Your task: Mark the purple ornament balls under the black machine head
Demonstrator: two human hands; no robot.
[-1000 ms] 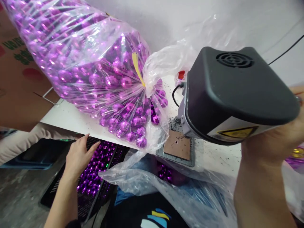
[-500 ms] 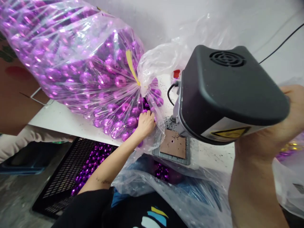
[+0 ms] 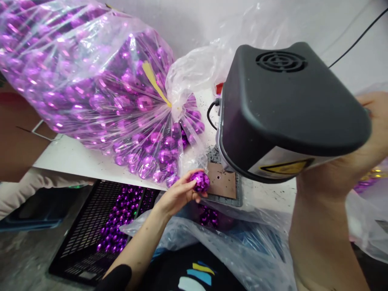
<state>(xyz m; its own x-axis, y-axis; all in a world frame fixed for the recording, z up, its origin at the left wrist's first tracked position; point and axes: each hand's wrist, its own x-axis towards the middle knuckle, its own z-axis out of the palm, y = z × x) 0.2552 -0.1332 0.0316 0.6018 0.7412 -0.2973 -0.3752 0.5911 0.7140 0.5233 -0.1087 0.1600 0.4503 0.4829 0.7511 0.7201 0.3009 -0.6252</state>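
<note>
White counter [image 3: 75, 159] carries a clear bag [image 3: 91, 89] packed with purple balls, over a black crate [image 3: 91, 226] holding more. Left hand [image 3: 178, 194] has its grip closed on one purple ball [image 3: 201, 181] just beside the brown plate [image 3: 224, 184] under the black machine head [image 3: 287, 105]. Right hand [image 3: 354, 161] reaches behind the head; its grip cannot be told.

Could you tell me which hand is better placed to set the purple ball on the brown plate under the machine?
Left. The left hand holds the ball beside the plate; the right hand is behind the machine.
</note>
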